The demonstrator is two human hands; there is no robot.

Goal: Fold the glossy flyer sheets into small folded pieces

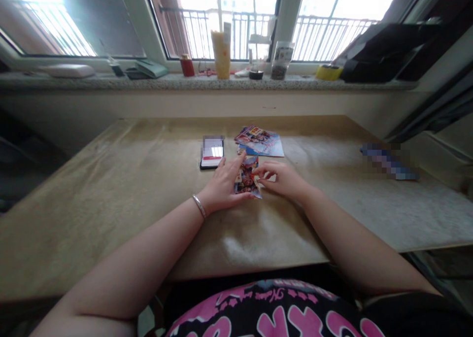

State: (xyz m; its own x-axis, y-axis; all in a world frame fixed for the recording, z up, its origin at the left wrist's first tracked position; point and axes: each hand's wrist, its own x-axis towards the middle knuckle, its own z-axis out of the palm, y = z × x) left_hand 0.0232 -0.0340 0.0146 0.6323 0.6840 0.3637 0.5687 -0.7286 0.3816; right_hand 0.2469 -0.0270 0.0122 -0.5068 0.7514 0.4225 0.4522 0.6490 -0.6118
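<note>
A small colourful printed sheet lies on the table in front of me. My left hand rests flat along its left side with the fingers spread, the thumb reaching across the lower edge. At the sheet's right edge, the thumb and fingers of my right hand are pinched on a piece of it, where a pale edge is lifted. Just beyond my hands is a fanned stack of similar printed sheets. A phone with a lit screen lies beyond my left fingertips.
The table is covered in a beige sheet. A blurred blue-and-pink strip lies at its right side. On the stone windowsill stand a tall drink cup, a red jar, yellow tape and a black bag.
</note>
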